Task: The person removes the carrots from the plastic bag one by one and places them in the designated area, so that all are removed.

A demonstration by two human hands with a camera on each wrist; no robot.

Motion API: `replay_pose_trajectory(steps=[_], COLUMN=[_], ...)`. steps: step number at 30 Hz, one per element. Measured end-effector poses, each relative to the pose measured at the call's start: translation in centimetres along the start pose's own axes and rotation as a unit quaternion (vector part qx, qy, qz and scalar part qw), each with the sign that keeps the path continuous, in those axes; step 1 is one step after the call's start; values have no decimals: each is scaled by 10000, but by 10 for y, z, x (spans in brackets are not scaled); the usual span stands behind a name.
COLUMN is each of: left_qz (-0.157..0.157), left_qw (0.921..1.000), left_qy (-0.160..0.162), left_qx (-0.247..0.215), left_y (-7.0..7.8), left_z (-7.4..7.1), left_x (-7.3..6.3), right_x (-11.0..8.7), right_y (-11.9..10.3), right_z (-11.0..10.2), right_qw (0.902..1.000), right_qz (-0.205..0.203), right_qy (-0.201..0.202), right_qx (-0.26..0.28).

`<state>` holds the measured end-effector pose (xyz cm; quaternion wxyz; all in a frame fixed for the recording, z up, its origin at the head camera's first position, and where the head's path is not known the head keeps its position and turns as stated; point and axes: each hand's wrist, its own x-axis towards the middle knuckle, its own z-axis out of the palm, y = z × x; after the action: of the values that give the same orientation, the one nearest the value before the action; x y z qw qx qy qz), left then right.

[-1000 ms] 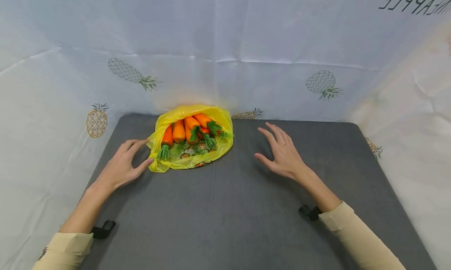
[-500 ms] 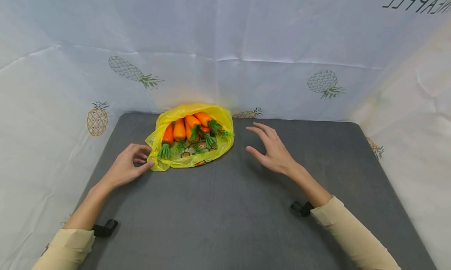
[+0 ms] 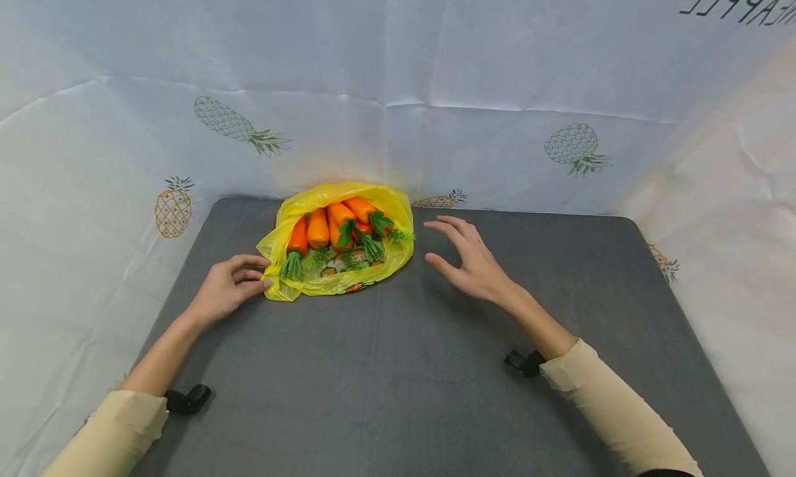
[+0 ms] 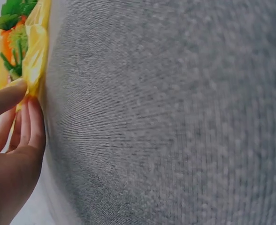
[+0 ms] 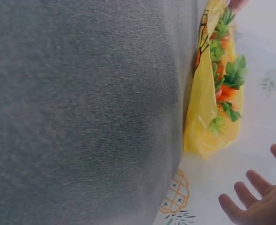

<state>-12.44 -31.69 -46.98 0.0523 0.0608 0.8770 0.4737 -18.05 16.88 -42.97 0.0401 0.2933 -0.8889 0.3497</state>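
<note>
Closer to the yellow bag [image 3: 398,206] than a second ago, the right hand [image 3: 469,264] has slid leftward over the desk [image 3: 373,373], while the left hand [image 3: 224,289] has drawn its thumb and fingers together. These hands differ: the left pinches the bag's near-left edge between thumb and fingers; the right is spread, apart from the bag's right side and touching nothing. Between them, the bag lies near the desk's far edge, left of the middle, its mouth open toward the person. Inside are several orange carrots [image 3: 318,229] with green tops. Black straps [image 3: 189,399] and rolled beige sleeves [image 3: 112,432] show behind the wrists. Beyond the desk hangs pale cloth [image 3: 472,62] printed with pineapples.
</note>
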Motion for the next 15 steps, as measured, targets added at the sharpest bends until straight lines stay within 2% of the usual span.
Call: replay_pose_trajectory(steps=[10,15], left_qz=[-380,-519], left_qw=[9991,9978], left_qy=[54,39], left_qx=[-206,-407], left_y=[-7,-11], left_z=[0,-2], left_x=[5,7], right_x=[15,25], right_y=[-4,-6], right_z=[2,5], right_qw=[9996,9996], right_qz=[50,-84], right_qy=[-100,-75], right_qx=[246,240])
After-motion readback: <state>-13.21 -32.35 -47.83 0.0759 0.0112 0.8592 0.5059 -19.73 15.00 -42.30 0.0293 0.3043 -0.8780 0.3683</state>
